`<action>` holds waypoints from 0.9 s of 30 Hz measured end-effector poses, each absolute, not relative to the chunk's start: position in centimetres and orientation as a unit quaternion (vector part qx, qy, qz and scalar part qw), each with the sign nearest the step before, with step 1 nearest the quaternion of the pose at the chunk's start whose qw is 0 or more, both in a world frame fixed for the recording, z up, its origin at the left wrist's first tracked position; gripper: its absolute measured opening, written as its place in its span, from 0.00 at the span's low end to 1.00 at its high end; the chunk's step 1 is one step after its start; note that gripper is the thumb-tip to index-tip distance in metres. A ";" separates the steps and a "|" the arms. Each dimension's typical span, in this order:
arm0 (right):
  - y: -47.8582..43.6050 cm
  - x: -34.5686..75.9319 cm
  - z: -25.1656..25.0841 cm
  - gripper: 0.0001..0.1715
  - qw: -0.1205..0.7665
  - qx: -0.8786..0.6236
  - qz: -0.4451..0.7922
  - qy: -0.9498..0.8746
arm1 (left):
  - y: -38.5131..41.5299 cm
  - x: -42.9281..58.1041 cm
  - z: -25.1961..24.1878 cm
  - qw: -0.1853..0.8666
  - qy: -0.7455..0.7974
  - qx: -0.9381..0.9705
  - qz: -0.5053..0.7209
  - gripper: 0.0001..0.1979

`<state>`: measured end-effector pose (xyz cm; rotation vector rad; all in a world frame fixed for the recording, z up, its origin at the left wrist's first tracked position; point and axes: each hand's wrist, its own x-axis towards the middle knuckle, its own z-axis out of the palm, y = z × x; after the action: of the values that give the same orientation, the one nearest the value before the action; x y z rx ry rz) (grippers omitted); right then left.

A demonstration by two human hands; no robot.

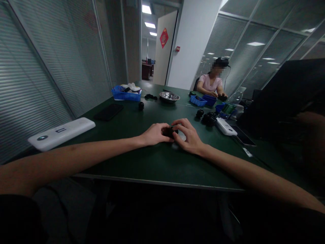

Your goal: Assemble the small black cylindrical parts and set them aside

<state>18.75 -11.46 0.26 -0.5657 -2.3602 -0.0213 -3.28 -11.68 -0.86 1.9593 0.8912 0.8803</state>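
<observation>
Looking far left of the steel bowl (169, 97), I see a long white device (61, 133) on the green table (152, 162), and a dark phone (108, 111) lying flat, closer to the bowl. Just left of the bowl sits a blue tray (126, 94) holding white pieces and something dark. A lone black piece (141, 105) stands between that tray and the bowl.

In front of the bowl, on my side, my left hand (153, 134) and right hand (189, 135) meet. Both are curled around one small black part (169, 131), fingertips gripping it just above the tabletop. I judge this part to be mid-handling, neither set down nor released.

The bowl's inside is hidden from this angle. Right of it and nearer to me, a cluster of black parts (207, 118) lies loose; I cannot tell whether they are finished or waiting. Just right of the bowl, two small blue bins (203, 100) stand before another person (212, 83), whose hands rest at the table; the bins' contents are unclear.
</observation>
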 end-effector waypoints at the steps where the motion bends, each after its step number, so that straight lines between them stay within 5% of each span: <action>1: -11.4 18.7 0.3 0.08 0.345 -0.223 -0.013 -0.912 | -11.7 -3.3 -0.8 0.396 0.350 0.774 0.348 0.21; 27: -11.6 18.7 0.7 0.09 0.294 -0.196 -0.025 -0.935 | -11.3 -3.3 -1.3 0.366 0.357 0.783 0.353 0.23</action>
<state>18.65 -11.64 0.67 -0.5229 -2.4897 -0.0673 -3.32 -11.27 -1.35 2.0141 0.9184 0.9078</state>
